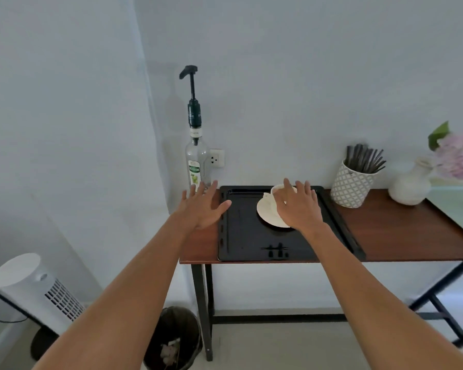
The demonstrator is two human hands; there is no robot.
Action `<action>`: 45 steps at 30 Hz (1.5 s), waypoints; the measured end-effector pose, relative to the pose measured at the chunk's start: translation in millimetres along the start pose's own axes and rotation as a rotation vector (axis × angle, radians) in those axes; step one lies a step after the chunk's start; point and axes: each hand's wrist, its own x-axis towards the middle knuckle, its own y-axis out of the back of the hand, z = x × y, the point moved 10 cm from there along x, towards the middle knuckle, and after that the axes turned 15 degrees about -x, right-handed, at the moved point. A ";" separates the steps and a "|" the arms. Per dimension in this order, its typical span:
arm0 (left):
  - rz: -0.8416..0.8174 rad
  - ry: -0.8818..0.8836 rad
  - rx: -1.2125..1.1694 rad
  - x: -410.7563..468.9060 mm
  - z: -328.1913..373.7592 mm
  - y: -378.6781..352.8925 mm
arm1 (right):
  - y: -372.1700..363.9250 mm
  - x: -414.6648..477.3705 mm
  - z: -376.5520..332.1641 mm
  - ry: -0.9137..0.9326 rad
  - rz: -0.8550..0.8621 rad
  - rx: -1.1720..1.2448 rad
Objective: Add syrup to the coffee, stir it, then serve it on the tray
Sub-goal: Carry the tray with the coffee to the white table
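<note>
Over the table (401,231), both hands reached forward, fingers spread wide and holding nothing.
The right hand (298,206) hovered above the cup (277,188) on its saucer (267,210) in the black tray (251,236); the left hand (202,209) hung near the syrup bottle (195,161) at the table's back-left corner.

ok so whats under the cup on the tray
A white saucer sits under the cup, on the black tray. The right hand covers its right side and most of the cup.
</note>
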 end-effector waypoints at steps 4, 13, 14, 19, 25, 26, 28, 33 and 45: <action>-0.019 0.012 0.013 27.6 7.0 -20.8 | -10.3 21.2 47.1 -0.037 -0.012 -0.065; -0.056 0.057 0.067 75.3 7.2 -74.6 | -62.3 56.7 137.1 -0.152 -0.085 -0.095; -0.053 0.070 0.069 78.9 4.9 -79.2 | -69.6 59.3 141.3 -0.155 -0.093 -0.101; -0.055 0.148 0.105 76.9 -7.9 -106.7 | -103.2 64.7 162.3 -0.178 -0.152 -0.140; 0.113 0.191 0.186 74.7 -5.1 -109.6 | -119.3 65.6 178.5 -0.178 -0.125 -0.156; 0.133 0.206 0.163 72.8 -4.4 -110.4 | -120.1 64.5 178.7 -0.171 -0.121 -0.146; 0.163 0.242 0.140 69.9 -5.1 -106.7 | -120.2 63.4 176.9 -0.167 -0.111 -0.100; 0.189 0.292 0.213 66.8 -3.7 -104.9 | -120.8 61.5 181.3 -0.165 -0.067 -0.106; 0.363 0.292 -0.072 65.4 -14.7 -99.9 | -121.0 64.2 188.7 -0.178 -0.055 0.040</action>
